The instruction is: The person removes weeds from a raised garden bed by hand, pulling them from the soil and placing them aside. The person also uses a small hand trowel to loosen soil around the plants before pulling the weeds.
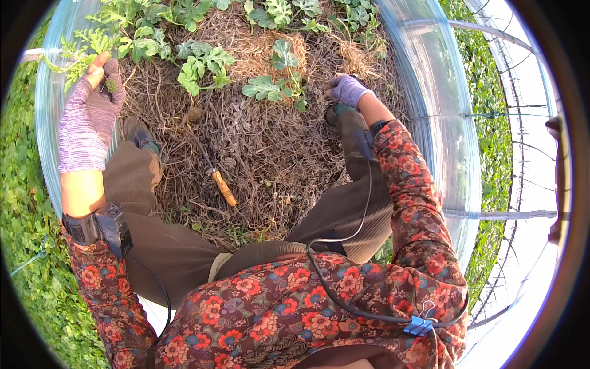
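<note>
My left hand (92, 115), in a purple-and-white knit glove with bare fingertips, is raised at the upper left. Its thumb and a finger are close together beside the lobed leaves of a watermelon shoot (83, 53). A small green plant piece (110, 86) shows between the curled fingers. My right hand (349, 91), gloved alike, is low over the straw by my right shoe, fingers curled; its grip is hidden from above. Between my feet lies a hand tool with a turned wooden handle (224, 188) and a thin metal shaft, its far end unclear among the straw.
Watermelon plants (205, 67) grow ahead in dry straw mulch (258, 143); one young plant (281, 83) stands nearer. Rolled clear plastic film (438, 115) curves along the right, with more film (50, 138) at left. Dense green foliage (32, 221) lies beyond. A cable (332, 295) crosses my shirt.
</note>
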A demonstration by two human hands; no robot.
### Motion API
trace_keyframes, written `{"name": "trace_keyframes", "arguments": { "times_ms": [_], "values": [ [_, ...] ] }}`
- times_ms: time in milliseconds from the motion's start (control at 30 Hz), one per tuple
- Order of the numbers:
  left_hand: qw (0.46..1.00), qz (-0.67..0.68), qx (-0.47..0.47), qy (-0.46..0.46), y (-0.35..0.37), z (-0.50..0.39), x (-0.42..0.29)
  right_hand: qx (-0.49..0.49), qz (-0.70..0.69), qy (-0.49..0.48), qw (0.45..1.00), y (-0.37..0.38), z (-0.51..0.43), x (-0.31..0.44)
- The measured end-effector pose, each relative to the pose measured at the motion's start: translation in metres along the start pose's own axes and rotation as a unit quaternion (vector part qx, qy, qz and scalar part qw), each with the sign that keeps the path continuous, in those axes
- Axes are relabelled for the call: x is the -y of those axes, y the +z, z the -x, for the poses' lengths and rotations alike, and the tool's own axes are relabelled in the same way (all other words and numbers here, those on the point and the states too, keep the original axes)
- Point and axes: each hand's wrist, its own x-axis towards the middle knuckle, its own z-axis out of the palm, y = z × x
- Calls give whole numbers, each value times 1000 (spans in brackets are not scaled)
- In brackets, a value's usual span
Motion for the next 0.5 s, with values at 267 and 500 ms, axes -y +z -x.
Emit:
{"name": "trace_keyframes", "arguments": {
  "times_ms": [267, 500],
  "values": [
    [990, -138, 8, -5, 2, 3, 15, -114, 114, 185, 970, 132, -107, -2],
    [966, -219, 17, -139, 2, 0, 40, -292, -49, 56, 953, 129, -127, -39]
  ]
}}
